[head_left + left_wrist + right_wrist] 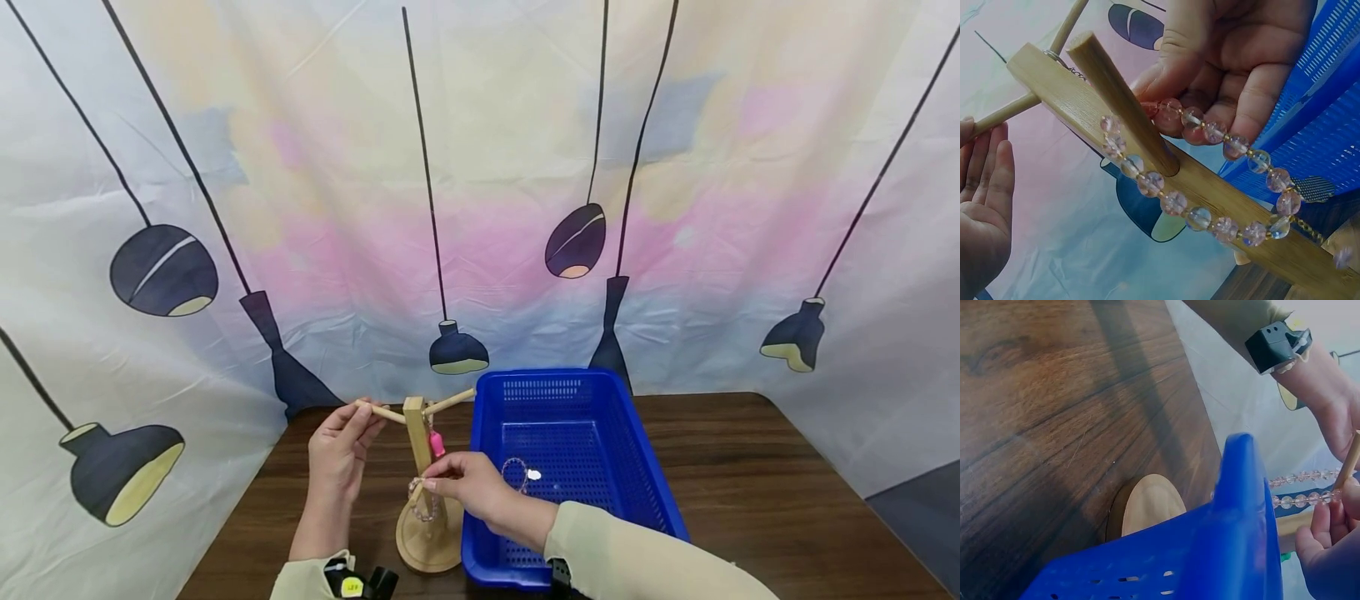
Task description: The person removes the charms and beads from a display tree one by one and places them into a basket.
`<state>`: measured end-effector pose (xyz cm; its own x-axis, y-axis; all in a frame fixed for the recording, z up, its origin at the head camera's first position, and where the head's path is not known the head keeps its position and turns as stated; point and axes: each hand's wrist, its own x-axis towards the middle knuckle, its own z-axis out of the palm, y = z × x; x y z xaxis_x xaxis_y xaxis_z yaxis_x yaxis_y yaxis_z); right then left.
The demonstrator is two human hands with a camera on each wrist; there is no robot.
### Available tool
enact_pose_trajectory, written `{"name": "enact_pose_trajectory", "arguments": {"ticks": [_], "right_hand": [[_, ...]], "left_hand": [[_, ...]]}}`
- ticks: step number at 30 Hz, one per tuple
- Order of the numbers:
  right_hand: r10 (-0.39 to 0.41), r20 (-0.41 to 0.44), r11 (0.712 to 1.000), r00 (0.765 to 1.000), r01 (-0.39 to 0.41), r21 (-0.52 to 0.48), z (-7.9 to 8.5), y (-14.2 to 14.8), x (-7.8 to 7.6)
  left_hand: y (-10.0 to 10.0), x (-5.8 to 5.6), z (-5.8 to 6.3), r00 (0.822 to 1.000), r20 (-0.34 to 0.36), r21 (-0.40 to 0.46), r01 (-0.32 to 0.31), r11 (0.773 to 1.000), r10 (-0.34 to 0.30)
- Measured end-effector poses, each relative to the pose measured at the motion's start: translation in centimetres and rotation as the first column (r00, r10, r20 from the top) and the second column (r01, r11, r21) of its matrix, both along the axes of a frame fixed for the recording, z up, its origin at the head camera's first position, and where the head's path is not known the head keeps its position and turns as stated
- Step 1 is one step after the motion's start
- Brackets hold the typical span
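A wooden stand (417, 433) with side pegs rises from a round base (427, 550). My left hand (337, 454) pinches the end of its upper left peg between thumb and fingers. Lower down, my right hand (472, 487) pinches a bracelet (1200, 219) of clear and pale pink beads by its upper edge. In the left wrist view the bracelet's loop encircles the root of the short front peg (1116, 94), and a patterned charm (1313, 189) shows beside the beads. A bright pink charm (437, 443) hangs near the upper right peg (450, 402).
Right of the stand, a blue plastic basket (652, 475) stands on the dark wooden table (750, 492), its near wall close to the base. Inside lies another bracelet (515, 463) with a pale tag. Behind hangs a cloth (510, 167) printed with lamps.
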<state>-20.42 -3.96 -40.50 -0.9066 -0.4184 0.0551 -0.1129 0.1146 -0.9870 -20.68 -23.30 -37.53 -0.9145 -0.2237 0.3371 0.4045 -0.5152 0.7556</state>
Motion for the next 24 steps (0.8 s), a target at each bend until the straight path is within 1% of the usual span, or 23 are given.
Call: {"name": "enact_pose_trajectory", "arguments": {"ticks": [5,13,17,24], "right_hand": [[0.000,-0.045,1.000,0.999,0.000,0.009,0.09,0.01,0.07],[0.010,-0.038,1.000,0.999,-0.009,0.018,0.16,0.11,0.14],[0.034,-0.044,0.999,0.998,-0.034,0.014,0.20,0.29,0.24],[0.061,-0.047,0.998,0.997,-0.060,0.024,0.35,0.46,0.29]], "left_hand": [[0.13,0.12,0.13,1.000,0.010,-0.006,-0.027,1.000,0.027],[0.40,0.01,0.08,0.995,0.027,-0.018,-0.092,0.996,0.093],[0.42,0.00,0.02,0.995,0.017,-0.014,-0.100,0.995,0.100],[0.43,-0.12,0.10,0.994,0.033,-0.012,-0.102,0.995,0.102]]}}
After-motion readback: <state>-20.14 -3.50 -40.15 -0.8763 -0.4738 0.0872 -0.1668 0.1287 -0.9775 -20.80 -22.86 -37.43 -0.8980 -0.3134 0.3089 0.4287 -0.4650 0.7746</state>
